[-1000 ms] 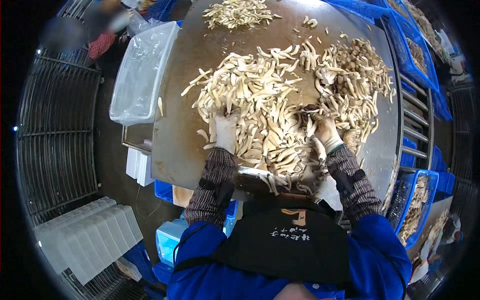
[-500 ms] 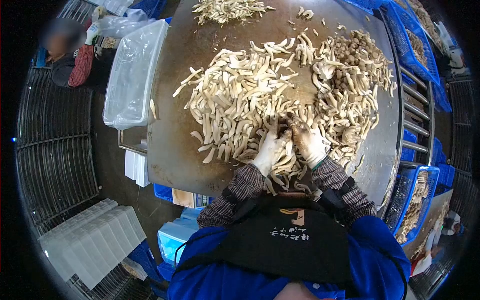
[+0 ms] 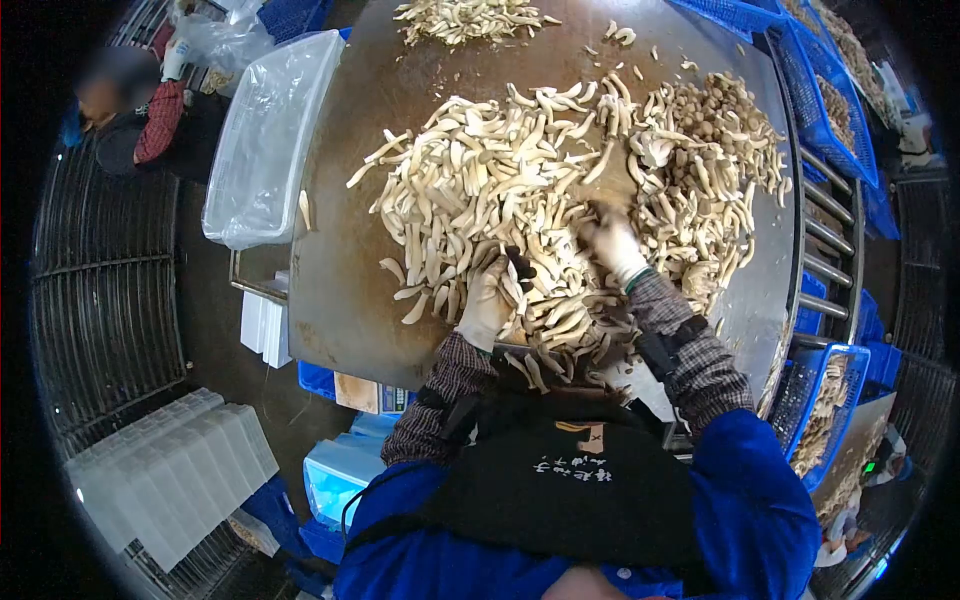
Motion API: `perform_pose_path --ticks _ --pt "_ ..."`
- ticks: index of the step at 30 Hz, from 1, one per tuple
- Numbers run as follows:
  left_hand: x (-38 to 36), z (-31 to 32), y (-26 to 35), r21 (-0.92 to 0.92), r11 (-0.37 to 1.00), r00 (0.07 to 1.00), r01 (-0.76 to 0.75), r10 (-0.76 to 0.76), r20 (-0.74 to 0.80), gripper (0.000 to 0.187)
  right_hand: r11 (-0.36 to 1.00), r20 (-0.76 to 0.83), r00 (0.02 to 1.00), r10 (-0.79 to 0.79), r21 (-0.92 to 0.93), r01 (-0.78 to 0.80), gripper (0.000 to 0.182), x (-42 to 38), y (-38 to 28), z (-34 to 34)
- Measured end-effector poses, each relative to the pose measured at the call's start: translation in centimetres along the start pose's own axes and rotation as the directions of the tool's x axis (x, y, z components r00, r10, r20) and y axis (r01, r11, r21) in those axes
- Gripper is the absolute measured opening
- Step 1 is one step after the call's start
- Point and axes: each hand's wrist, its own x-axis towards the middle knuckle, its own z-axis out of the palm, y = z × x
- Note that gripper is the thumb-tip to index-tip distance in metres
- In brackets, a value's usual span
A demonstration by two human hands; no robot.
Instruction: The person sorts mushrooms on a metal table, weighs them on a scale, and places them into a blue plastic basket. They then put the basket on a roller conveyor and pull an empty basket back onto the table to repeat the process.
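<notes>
On the far left, a person (image 3: pixel 152 135) in a red sleeve stands beyond a tub (image 3: pixel 322 108) with a clear plastic lining. One lone stem (image 3: pixel 305 211) lies at the left edge of the metal table (image 3: pixel 345 325).

Then comes the broad pile of pale mushrooms (image 3: pixel 470 185), spread across the middle of the table. My left hand (image 3: pixel 487 303), in a white glove, is at its near side, fingers curled around pale mushrooms. I judge a loose pinch is best here: these stems look soft, and a hard squeeze could bruise or snap them. I would hold them low, so that any that slip fall only a little way.

To its right, my right hand (image 3: pixel 615 245) reaches in where the pile nears the brown-capped heap (image 3: pixel 715 120). It is blurred, and I cannot tell whether it has hold of anything. I would slow it, rake with flat fingertips rather than dig, and keep to the strip of table between pile and heap so the two do not mix.

Past the heap stand metal rollers (image 3: pixel 828 237) and, nearer me, a blue crate (image 3: pixel 803 412) of mushrooms.
</notes>
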Motion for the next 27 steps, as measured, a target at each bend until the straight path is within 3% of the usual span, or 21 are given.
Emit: perform_pose_path --ticks 1,3,4,5,6,7,8,9,10,11,12,14,16,17,18,20,22,23,24,26,27 --pt "0.1 0.4 0.3 -0.064 0.998 1.0 0.021 -0.021 -0.007 0.017 0.93 -0.071 0.989 -0.126 -0.354 0.093 0.069 -0.1 1.5 1.6" --pt "-0.4 2.1 1.9 -0.407 0.891 0.98 0.201 -0.185 0.079 0.024 0.937 -0.112 0.976 -0.184 -0.32 0.14 0.059 0.0 1.4 2.0" --pt "0.5 0.3 0.4 -0.245 0.943 0.972 0.226 -0.204 0.115 0.032 0.951 -0.116 0.979 -0.166 -0.28 0.128 0.054 0.0 0.5 1.7" --pt "0.2 2.5 1.3 0.065 0.984 0.983 0.168 -0.163 -0.081 0.036 0.952 -0.116 0.98 -0.163 -0.278 0.125 0.054 -0.1 0.7 1.7" --pt "0.1 4.9 2.3 0.378 0.914 0.968 0.149 -0.056 -0.246 0.04 0.969 -0.093 0.984 -0.149 -0.21 0.127 0.052 -0.1 0.9 1.7" --pt "1.9 4.8 2.2 0.474 0.859 0.981 0.195 -0.177 -0.084 0.055 0.981 -0.072 0.987 -0.141 -0.143 0.129 0.05 0.1 1.1 1.6" --pt "1.9 6.4 2.2 0.678 0.734 0.999 0.03 -0.03 -0.011 0.064 0.981 -0.076 0.987 -0.142 -0.145 0.13 0.05 0.2 1.4 1.6" --pt "2.6 6.8 1.6 0.886 0.456 0.997 -0.079 0.022 0.077 0.063 0.989 -0.072 0.988 -0.14 -0.062 0.135 0.048 0.2 1.7 1.7" --pt "3.2 7.6 1.6 0.976 0.118 0.983 -0.181 0.044 0.177 0.062 0.99 -0.067 0.988 -0.14 0.021 0.142 0.046 0.3 1.8 1.6" --pt "3.6 8.2 1.7 0.963 -0.201 0.983 -0.181 -0.071 0.17 0.055 0.989 -0.069 0.987 -0.145 0.018 0.146 0.046 0.3 1.9 1.5" --pt "3.6 8.5 2.0 0.912 -0.306 0.962 -0.273 -0.081 0.261 0.051 0.989 -0.111 0.983 -0.149 -0.022 0.147 0.045 0.2 2.0 1.5" --pt "4.6 9.3 2.6 0.898 -0.356 0.965 -0.258 -0.144 0.22 0.045 0.984 -0.195 0.967 -0.162 -0.099 0.145 0.044 -0.3 0.7 1.0" --pt "3.1 9.9 4.7 0.99 -0.065 0.984 -0.126 -0.135 0.116 0.048 0.98 -0.181 0.97 -0.164 -0.143 0.139 0.043 -0.4 0.1 0.2" --pt "2.3 8.9 4.5 0.985 0.046 0.986 -0.164 0.044 0.162 0.056 0.873 -0.304 0.865 -0.398 -0.416 0.256 0.042 -0.3 -0.1 0.3" --pt "1.9 7.8 4.5 0.909 0.416 1.0 -0.019 -0.012 0.026 0.054 0.687 -0.341 0.701 -0.626 -0.667 0.289 0.04 -0.1 -0.3 0.5" --pt "-1.5 8.7 8.1 0.594 0.788 0.985 0.16 -0.088 -0.149 0.058 0.629 -0.139 0.752 -0.644 -0.655 0.418 0.048 0.4 -1.7 2.0" --pt "-2.7 2.6 5.1 0.46 0.887 0.99 0.033 0.034 -0.136 0.056 0.575 0.142 0.792 -0.594 -0.613 0.542 0.051 0.5 -4.0 3.6" --pt "-3.0 -0.4 3.5 0.381 0.925 0.989 0.009 0.048 -0.141 0.055 0.377 0.109 0.657 -0.746 -0.744 0.552 0.052 2.3 -0.1 6.8" --pt "-3.4 -3.3 1.8 0.299 0.954 0.987 -0.016 0.062 -0.145 0.054 0.463 0.159 0.747 -0.646 -0.697 0.548 0.047 2.5 -1.7 7.2" --pt "-4.7 -2.3 2.7 0.167 0.986 0.985 0.003 0.027 -0.173 0.053 0.617 0.163 0.82 -0.549 -0.582 0.529 0.038 2.4 -3.7 6.7" --pt "-5.9 0.1 3.6 -0.046 0.997 0.979 -0.055 0.045 -0.199 0.053 0.646 0.065 0.802 -0.594 -0.556 0.523 0.03 1.8 -3.7 6.6"
